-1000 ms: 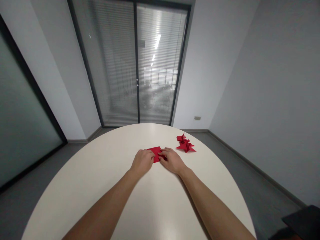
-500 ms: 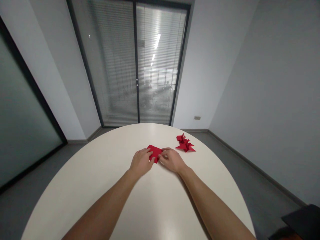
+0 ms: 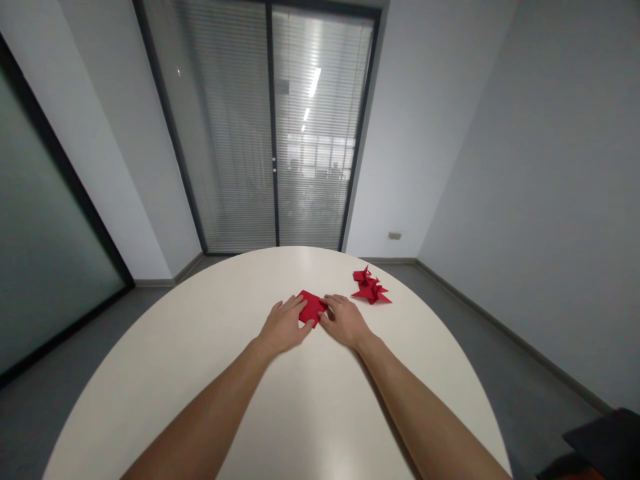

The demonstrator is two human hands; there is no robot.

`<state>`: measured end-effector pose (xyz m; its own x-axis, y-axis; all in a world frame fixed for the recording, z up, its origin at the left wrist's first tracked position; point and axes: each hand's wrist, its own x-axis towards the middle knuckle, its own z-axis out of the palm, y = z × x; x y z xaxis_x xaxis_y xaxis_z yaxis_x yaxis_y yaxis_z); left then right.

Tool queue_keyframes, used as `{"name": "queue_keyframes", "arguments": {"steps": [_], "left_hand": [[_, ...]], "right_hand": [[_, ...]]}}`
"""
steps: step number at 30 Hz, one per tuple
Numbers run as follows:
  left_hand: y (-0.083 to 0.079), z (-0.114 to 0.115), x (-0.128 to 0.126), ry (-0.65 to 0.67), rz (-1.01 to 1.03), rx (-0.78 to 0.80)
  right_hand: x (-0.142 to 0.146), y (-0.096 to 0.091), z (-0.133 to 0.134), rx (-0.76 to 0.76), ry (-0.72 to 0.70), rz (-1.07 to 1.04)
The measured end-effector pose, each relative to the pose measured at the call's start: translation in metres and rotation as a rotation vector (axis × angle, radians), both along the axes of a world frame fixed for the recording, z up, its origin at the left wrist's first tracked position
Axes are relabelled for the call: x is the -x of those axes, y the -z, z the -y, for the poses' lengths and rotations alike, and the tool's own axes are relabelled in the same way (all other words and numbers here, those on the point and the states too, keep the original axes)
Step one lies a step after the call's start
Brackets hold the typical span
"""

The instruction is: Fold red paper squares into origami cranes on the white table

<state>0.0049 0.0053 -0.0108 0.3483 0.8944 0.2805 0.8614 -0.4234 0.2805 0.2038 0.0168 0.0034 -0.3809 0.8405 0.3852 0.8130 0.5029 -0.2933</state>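
Observation:
A small folded sheet of red paper (image 3: pixel 311 308) lies on the white table between my two hands. My left hand (image 3: pixel 285 325) rests at its left side, fingers stretched and thumb spread, with fingertips on the paper's left edge and the thumb at its lower corner. From the other side, my right hand (image 3: pixel 345 320) has thumb and bent fingers closed about the right corner, which they partly cover. Past the right hand sit several folded red paper cranes (image 3: pixel 371 291), grouped close together and overlapping.
The round white table (image 3: pixel 200 367) fills the lower view, its curved edge running far and right. A dark object (image 3: pixel 607 443) shows at the lower right corner, beside the table. Beyond stand a glass partition with blinds (image 3: pixel 315 200) and a wall socket (image 3: pixel 395 236).
The red paper has shifted very slightly to the right. My left thumb has moved a little right along its lower corner, and the right hand's fingers have changed position on the right corner.

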Motion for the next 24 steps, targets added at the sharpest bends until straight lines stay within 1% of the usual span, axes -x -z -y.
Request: {"name": "queue_keyframes", "arguments": {"steps": [3,13,19,22,24], "left_hand": [[0.000,0.000,0.000,0.013,0.007,0.006],[0.001,0.001,-0.001,-0.009,-0.010,0.030],[0.000,0.002,0.001,0.016,-0.013,0.072],[0.000,0.001,0.001,0.028,-0.025,0.087],[0.000,0.001,0.002,0.028,-0.026,0.085]], "right_hand": [[0.000,0.001,0.000,0.014,0.009,-0.014],[-0.002,0.002,-0.001,0.057,-0.010,-0.095],[-0.004,0.009,-0.007,0.049,-0.087,-0.225],[-0.005,0.012,-0.011,0.032,-0.137,-0.252],[-0.005,0.012,-0.012,0.024,-0.145,-0.254]]}}
